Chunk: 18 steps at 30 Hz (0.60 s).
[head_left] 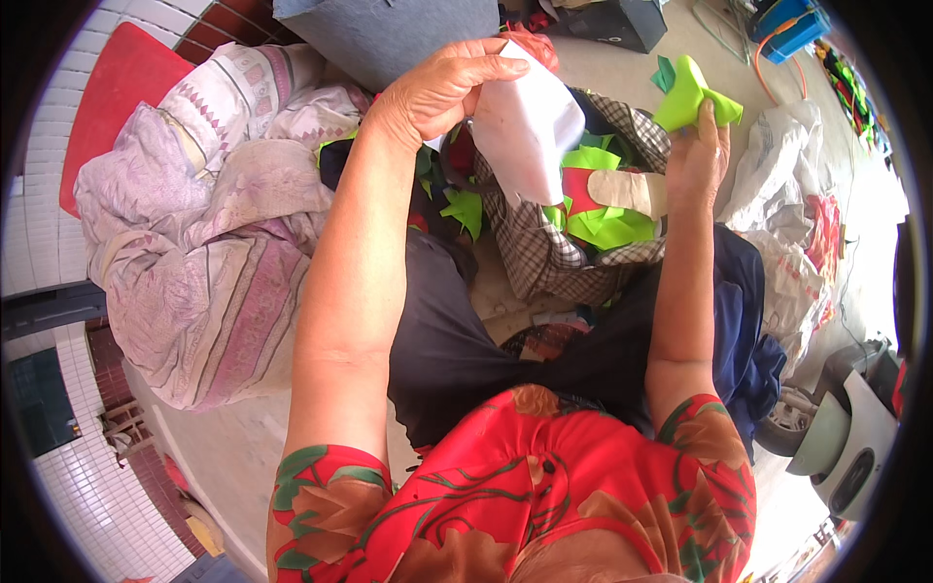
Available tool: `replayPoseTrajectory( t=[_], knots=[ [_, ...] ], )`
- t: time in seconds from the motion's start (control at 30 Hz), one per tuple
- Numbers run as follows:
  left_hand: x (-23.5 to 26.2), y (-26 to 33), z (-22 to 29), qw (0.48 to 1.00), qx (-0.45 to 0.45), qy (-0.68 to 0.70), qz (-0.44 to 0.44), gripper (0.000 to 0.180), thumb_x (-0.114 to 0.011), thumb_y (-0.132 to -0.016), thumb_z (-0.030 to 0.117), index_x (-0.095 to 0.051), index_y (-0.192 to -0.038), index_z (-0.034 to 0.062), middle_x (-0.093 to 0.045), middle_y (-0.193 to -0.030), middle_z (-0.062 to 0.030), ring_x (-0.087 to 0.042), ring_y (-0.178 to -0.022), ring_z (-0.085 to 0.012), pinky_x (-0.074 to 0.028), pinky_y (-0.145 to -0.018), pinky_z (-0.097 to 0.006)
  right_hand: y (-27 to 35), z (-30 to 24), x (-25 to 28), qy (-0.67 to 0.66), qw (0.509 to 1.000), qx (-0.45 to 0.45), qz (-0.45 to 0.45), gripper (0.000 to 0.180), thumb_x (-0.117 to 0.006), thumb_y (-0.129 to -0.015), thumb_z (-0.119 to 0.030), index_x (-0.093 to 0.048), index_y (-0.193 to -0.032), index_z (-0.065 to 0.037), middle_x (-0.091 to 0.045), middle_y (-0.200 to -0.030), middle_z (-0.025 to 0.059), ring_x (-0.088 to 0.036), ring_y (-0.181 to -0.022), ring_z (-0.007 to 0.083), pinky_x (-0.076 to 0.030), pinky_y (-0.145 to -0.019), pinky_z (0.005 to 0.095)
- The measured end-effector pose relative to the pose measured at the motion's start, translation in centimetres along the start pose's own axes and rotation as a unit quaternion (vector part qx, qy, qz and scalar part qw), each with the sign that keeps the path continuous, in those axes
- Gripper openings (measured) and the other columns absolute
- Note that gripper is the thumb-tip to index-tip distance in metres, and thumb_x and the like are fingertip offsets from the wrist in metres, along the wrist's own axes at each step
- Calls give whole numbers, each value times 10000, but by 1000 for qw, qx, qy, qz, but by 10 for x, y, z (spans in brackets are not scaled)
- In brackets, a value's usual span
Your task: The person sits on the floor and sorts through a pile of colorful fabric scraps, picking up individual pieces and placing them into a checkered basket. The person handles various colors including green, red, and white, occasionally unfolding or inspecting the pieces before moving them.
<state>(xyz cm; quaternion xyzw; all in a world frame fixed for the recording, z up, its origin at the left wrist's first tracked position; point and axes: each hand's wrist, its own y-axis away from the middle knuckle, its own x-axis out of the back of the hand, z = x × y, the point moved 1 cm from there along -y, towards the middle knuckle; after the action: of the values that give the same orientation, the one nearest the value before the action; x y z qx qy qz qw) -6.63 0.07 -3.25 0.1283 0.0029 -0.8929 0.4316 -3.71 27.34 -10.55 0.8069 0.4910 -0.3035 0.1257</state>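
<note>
Bedding bundle (209,233): a large heap of pale lilac and pink patterned cloth is lying on the floor to the person's left, well apart from both hands.

Checked cloth (544,248): a brown-and-white checked piece is being spread over the lap, serving as a tray; it is lying directly below and between the two hands.

Green cut pieces (607,223): a loose pile of bright green shapes, with some red ones among them, is being kept on the checked cloth, just beneath the right wrist and nearer to the right hand than to the left.

White piece (530,126): a white sheet of stiff material, larger than either hand, is being held up by the left hand (442,87). The fingers are being closed over its upper edge; its long axis is hanging downward and toward the right, its lower end nearing the green pile.

Green shape (695,92): a small star-like green piece is being held aloft by the right hand (695,160), pinched at its base between fingertips and thumb, its points sticking upward. It is lying to the right of the white piece, at about the same height, the two being apart and not touching.

Beige strip (627,191): a pale strip is being seen at the right wrist, beside the green pile.
</note>
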Motion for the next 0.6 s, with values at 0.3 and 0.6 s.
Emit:
replayPoseTrajectory(
  t=[0.3, 0.6],
  knots=[
    [-30, -16, -20, 992, -12, -120, 34, 374, -702, -772, 197, -577, -1078, 22, -633, -959, -46, -596, -909, -127, -455, -835, -264, 60, 27, -47, 128, 943, -16, -305, 264, -550, -904, -131, -555, -1156, -52, -565, -1053, -11, -494, -966, 77, -408, -842, 222],
    [-18, -12, -3, 950, -62, -204, 229, 209, -631, -638, -60, -527, -813, -11, -579, -769, -56, -547, -671, -132, -467, -597, -292, 46, 42, -35, 106, 956, -84, -260, 282, -582, -873, -149, -558, -1114, -5, -604, -1075, 53, -558, -964, 130, -461, -822, 275]
  ],
)
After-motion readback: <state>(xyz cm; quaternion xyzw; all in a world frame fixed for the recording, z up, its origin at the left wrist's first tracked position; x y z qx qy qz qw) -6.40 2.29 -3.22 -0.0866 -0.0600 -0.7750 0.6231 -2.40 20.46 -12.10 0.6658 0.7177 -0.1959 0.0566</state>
